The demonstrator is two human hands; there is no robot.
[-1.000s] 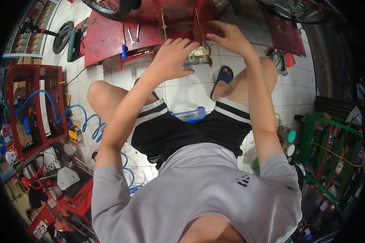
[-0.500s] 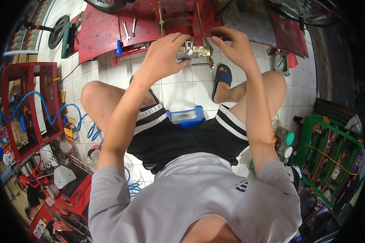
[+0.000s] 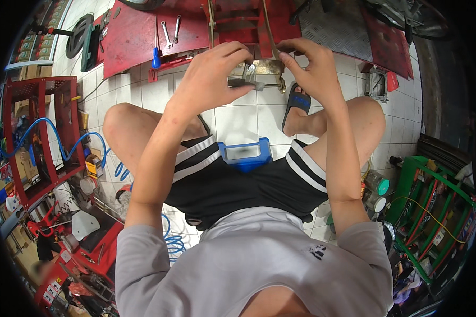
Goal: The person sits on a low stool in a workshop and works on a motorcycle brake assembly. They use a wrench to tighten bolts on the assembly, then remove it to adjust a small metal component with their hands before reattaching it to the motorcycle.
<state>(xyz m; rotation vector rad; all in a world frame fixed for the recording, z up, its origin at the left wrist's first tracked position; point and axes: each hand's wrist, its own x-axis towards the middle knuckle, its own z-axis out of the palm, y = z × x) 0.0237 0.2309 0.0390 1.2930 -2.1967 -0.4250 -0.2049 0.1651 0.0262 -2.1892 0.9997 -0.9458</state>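
Rack (image 3: pixel 403 198), green: assorted items (image 3: pixel 440 219) inside | left hand (image 3: pixel 211 74): gripping metal part (image 3: pixel 249 74)

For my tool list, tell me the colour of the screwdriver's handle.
Blue: the screwdriver's handle shows best in the head view.

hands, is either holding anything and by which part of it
The left hand appears to grip a small grey metal part by its left side, between thumb and fingers; for the right hand, I cannot tell.
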